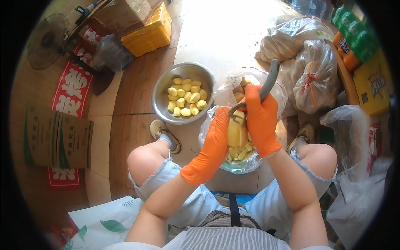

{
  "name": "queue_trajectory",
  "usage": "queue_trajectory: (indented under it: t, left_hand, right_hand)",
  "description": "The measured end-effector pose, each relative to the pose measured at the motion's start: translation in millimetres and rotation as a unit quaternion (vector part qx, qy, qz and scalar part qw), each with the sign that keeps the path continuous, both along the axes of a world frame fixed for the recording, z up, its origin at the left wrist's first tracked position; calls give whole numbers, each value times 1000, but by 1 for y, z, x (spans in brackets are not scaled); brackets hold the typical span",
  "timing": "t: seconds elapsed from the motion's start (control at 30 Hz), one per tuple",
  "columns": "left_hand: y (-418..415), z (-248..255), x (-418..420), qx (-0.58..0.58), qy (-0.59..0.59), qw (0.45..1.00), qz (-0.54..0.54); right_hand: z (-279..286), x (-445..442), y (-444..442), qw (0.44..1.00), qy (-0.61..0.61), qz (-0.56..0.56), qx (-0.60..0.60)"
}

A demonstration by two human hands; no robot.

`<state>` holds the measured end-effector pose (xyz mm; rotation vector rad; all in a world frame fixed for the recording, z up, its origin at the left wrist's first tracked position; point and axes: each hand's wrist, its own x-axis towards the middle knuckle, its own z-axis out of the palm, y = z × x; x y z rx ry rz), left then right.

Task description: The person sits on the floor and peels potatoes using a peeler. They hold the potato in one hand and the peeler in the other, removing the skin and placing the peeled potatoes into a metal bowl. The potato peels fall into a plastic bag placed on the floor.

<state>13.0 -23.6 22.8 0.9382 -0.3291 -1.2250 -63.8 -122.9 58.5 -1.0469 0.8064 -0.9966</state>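
Observation:
Both my hands wear orange gloves and meet above a clear plastic bag (243,166) of peelings. My left hand (215,140) is around a yellow, mostly peeled potato (236,132), its far end cut in facets. In my right hand (262,122) is a peeler with a curved grey handle (270,79); its head lies against the potato's far end. Pale potato peelings (242,153) fill the bag underneath. Just beyond my hands, unpeeled potatoes (240,93) sit in another clear bag (223,89). A steel basin (162,117) to the left holds several peeled potatoes (187,97).
Large tied sacks (315,75) stand at the right, near bottled drinks (353,34) and a yellow carton (373,84). At the left are a pedestal fan (50,43), a yellow crate (150,34) and flat cardboard boxes (59,139). Loose plastic bags (353,193) hang at my right.

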Motion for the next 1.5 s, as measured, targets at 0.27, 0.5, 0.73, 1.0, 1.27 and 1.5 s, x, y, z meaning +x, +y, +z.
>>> queue_trajectory:
  t: [0.27,0.5,0.73,1.0,1.27,1.5]
  left_hand:
    - [-2,14,-3,26,24,999,7]
    - [0,23,9,-40,31,996,-70]
    - [-1,0,19,2,59,998,21]
    - [-9,12,0,7,137,984,110]
    - [-5,-9,-2,45,-127,989,62]
    - [-3,-9,5,9,-181,981,65]
  right_hand:
    - [-3,-3,-16,986,-29,60,153]
    - [-6,-10,-22,980,-1,101,169]
    - [-10,6,-1,998,23,-21,-51]
    - [-14,9,22,990,58,31,-126]
    - [-4,0,2,999,27,12,-35]
    - [1,-2,1,991,86,27,-101]
